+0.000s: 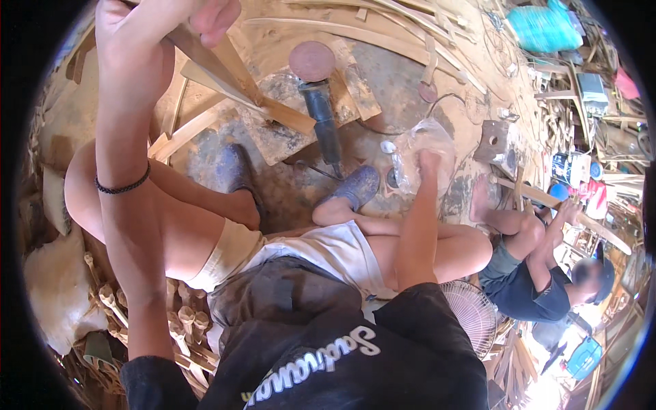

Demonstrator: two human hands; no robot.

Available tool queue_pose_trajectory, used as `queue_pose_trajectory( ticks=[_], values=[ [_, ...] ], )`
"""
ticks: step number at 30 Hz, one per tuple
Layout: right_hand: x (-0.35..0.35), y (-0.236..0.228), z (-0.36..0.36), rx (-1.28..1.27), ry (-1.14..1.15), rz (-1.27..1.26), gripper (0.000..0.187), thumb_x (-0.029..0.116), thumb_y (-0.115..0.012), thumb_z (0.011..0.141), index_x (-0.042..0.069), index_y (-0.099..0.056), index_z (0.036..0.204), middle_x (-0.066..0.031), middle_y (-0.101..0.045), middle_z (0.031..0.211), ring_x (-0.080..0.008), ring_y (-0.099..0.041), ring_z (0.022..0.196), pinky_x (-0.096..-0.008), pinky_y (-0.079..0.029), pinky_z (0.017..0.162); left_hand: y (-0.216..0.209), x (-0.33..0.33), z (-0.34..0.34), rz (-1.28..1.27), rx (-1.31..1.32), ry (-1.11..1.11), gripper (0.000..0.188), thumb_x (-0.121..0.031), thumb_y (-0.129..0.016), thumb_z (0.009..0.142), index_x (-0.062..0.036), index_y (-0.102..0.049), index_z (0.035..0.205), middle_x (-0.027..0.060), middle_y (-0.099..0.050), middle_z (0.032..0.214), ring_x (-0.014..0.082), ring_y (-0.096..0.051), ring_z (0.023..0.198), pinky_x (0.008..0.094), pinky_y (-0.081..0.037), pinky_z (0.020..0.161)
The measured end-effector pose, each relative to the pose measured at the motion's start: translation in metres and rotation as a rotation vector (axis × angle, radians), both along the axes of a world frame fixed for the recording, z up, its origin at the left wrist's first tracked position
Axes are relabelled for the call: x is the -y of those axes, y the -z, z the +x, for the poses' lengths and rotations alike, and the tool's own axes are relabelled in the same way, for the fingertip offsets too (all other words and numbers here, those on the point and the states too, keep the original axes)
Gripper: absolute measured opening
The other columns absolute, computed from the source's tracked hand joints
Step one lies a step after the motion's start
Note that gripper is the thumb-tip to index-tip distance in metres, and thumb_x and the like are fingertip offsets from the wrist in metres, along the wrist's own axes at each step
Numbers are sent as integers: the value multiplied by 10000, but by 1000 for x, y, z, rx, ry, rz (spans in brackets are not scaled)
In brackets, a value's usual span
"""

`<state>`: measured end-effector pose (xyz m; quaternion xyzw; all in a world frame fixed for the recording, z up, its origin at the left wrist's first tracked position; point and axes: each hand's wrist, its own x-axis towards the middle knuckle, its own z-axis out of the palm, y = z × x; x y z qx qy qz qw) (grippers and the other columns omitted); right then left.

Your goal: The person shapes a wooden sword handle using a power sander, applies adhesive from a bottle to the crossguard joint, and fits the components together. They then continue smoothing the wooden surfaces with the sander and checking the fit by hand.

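Holding the long, flat, pale-brown wooden strip [205, 58] in your curled left hand [152, 19], likely to keep it steady, you have your right hand [430, 162] at the crinkly, clear plastic bag [443, 142], hands well apart, though I can't tell what that one grips.

2 clogs [357, 186], 1 grinder [321, 116], 1 clear bag [445, 145]

Left grip [152, 19] raised, fingers [216, 22] curled (partly out of view); right grip [430, 161] forward, arm [417, 236] outstretched.
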<state>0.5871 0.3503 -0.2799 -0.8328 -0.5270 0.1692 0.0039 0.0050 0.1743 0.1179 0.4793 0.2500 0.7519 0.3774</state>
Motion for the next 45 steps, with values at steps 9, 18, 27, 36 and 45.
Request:
queue_pose_trajectory(
  ticks=[9,18,27,36,45],
  values=[
    [44,45,-38,448,-494,-143,416,334,-532,979,4,-781,1028,-240,-750,1049,-396,-719,1081,-507,-564,947,-18,26,-17,-127,-178,-203,288,43,-673,795,-90,-420,824,74,-540,598,158,-504,415,302,-414,382],
    [16,-28,-80,341,-237,244,346,359,-648,910,57,-812,870,-170,-771,851,-313,-756,762,-458,-593,722,-19,8,-4,-164,-219,-267,156,62,-683,793,-30,-563,756,71,-610,615,143,-583,484,280,-456,458],
    [167,-293,-346,-420,-767,801,121,117,-767,897,63,-818,991,-66,-658,778,-222,-596,639,-357,-472,572,-22,-2,34,-86,-237,-515,107,89,-675,772,-15,-649,782,-25,-632,692,34,-572,613,230,-446,546],
    [219,-275,-376,-224,-1198,702,371,157,-722,860,77,-729,1222,-76,-644,808,-278,-641,632,-400,-510,556,-19,-19,33,24,-207,-828,157,30,-724,734,-5,-632,857,-21,-627,745,49,-567,674,248,-472,596],
    [216,-280,-377,83,-1302,308,736,165,-707,848,-40,-462,1510,-81,-646,789,-248,-665,629,-340,-564,615,-20,-15,35,-45,-306,-859,153,17,-714,716,-7,-624,836,-18,-612,731,57,-547,668,249,-460,597]
  ],
)
